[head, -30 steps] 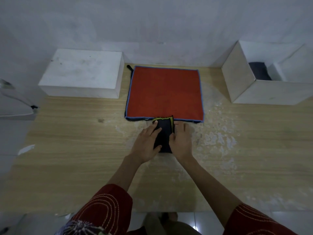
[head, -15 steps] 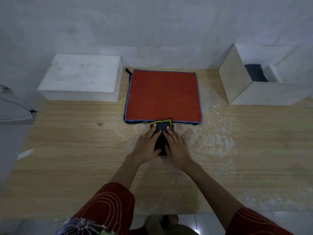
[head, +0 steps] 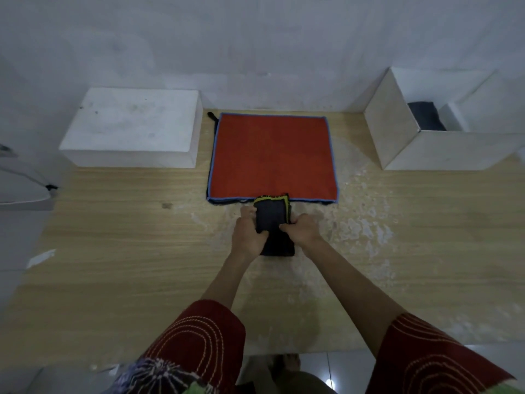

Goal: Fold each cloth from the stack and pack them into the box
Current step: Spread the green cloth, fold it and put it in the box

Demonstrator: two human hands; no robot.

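Dark cloth (head: pixel 272 220) mid-worktop, far end just overlapping the red stack (head: pixel 272 155). Left hand (head: pixel 250 234) and right hand (head: pixel 302 231) pinch its side edges. Keep layers aligned, finish fold, carry to box (head: pixel 397 132) at far right corner.

Wooden table (head: pixel 113 251): cloth stack (head: pixel 272 155), two boxes (head: pixel 443 150).

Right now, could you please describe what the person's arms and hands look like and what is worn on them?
Both hands, the left hand and the right hand, are bare, with no gloves, rings or watch visible. The forearms are bare too. Each upper arm has a short dark red sleeve stitched with pale curved concentric lines.
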